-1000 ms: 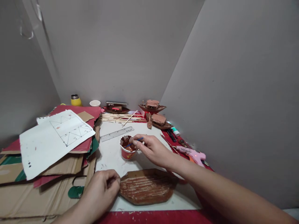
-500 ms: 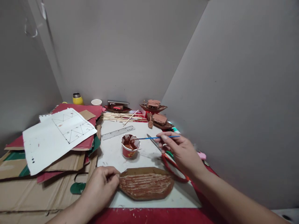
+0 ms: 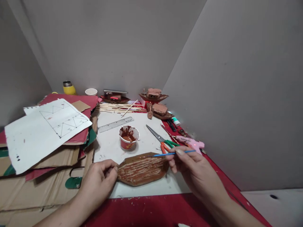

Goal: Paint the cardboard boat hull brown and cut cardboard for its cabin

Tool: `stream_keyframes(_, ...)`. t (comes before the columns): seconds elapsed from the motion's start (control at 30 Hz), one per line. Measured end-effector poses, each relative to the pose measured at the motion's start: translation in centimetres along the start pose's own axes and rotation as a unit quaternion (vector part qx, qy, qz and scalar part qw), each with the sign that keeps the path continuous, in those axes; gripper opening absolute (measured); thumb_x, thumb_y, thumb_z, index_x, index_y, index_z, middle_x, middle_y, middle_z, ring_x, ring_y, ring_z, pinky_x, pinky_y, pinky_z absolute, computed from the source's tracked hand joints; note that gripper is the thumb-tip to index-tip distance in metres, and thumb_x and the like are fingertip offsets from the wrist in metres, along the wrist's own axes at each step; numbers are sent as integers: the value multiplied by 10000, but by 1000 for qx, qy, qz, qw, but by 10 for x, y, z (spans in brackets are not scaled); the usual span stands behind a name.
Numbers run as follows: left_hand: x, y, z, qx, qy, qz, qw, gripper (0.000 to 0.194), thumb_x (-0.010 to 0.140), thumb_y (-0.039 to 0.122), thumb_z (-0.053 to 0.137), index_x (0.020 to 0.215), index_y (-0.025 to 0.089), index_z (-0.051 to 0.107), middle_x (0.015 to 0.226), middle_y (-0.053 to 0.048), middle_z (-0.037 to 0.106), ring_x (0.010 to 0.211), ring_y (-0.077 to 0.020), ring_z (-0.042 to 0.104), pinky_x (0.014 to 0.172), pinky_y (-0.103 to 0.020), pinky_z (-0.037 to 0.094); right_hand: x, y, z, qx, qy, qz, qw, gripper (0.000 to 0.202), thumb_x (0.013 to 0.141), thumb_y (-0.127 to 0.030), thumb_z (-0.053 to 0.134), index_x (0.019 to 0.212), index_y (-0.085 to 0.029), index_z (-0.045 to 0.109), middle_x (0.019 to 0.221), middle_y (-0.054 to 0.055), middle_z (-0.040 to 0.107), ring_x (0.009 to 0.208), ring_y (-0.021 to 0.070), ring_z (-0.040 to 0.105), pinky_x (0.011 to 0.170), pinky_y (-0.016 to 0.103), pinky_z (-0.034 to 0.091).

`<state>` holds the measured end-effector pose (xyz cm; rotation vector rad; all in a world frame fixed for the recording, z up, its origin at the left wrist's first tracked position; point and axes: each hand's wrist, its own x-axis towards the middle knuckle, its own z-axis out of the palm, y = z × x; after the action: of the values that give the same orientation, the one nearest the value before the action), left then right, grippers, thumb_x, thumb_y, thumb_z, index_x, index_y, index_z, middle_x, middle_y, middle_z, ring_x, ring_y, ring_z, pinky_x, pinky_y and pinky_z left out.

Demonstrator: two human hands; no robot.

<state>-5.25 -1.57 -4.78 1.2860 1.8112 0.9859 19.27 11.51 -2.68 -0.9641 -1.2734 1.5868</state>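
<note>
My left hand [image 3: 103, 176] pinches the left end of a brown, ridged, boat-shaped piece [image 3: 142, 170] lying on the white sheet [image 3: 110, 143]. A thin blue paintbrush [image 3: 165, 154] is held between the fingers of my right hand [image 3: 189, 164]. The brush tip is at the far rim of the brown piece. Behind the piece stands a paper cup [image 3: 127, 144] with brown paint inside and smeared on its walls. Scissors [image 3: 158, 136] with red and green handles lie just beyond my right hand.
Cardboard [image 3: 59, 157] and a drawn sheet [image 3: 35, 135] are stacked at left. A ruler [image 3: 115, 124], thin sticks [image 3: 118, 108] and brown model boats [image 3: 155, 94] lie farther back. A pink glue gun [image 3: 193, 143] is at right; a yellow bottle [image 3: 69, 89] stands back left.
My right hand has brought the brush from the paint cup down to the far rim of the brown piece. The scissors are less covered. The view has shifted.
</note>
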Motion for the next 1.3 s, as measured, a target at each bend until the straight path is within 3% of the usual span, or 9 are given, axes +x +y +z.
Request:
stream_keyframes(0.13, -1, 3, 1, -20, -2, -6, 1000, 266, 824, 320, 513, 736, 159, 706, 645, -16, 652, 608, -169, 555, 594, -251, 424, -3, 13, 6, -48, -9, -35, 998, 291, 812, -477, 752, 823, -188, 720, 715, 46, 751, 534, 122, 627, 517, 227, 558)
stream_keyframes(0.5, -1, 8, 2, -55, -15, 11, 998, 309, 857, 320, 530, 908, 155, 786, 760, -31, 760, 688, -178, 661, 633, -229, 500, -11, 13, 29, -143, -64, -55, 986, 357, 857, -529, 670, 792, -180, 708, 675, 51, 708, 548, 137, 637, 498, 232, 555)
stream_keyframes(0.7, -2, 7, 2, -42, -8, 24, 999, 305, 868, 293, 522, 917, 154, 789, 731, -20, 755, 656, -163, 659, 608, -213, 500, -13, 14, 17, -210, -53, -171, 961, 226, 943, -376, 607, 836, -220, 732, 718, 34, 725, 595, 141, 670, 543, 226, 564)
stream_keyframes(0.83, -2, 6, 1, -42, -8, 21, 999, 305, 876, 300, 523, 925, 152, 786, 748, -24, 758, 666, -166, 659, 617, -217, 507, -12, 10, 4, -270, -12, -238, 933, 184, 950, -315, 604, 833, -241, 725, 717, 20, 729, 600, 148, 677, 571, 237, 561)
stream_keyframes(1.1, -3, 4, 1, -28, -11, 9, 999, 302, 884, 329, 537, 957, 173, 784, 766, -28, 764, 658, -172, 664, 601, -223, 507, -12, 2, -25, -391, 82, -263, 878, 114, 938, -314, 620, 883, -261, 704, 726, -4, 716, 606, 145, 655, 584, 241, 514)
stream_keyframes(1.3, -3, 4, 0, -12, -2, 15, 1000, 289, 875, 341, 551, 944, 189, 787, 738, -20, 758, 636, -173, 667, 581, -224, 511, -14, 0, -29, -437, 97, -284, 848, 140, 945, -329, 602, 874, -256, 697, 678, 3, 703, 555, 148, 640, 523, 251, 488)
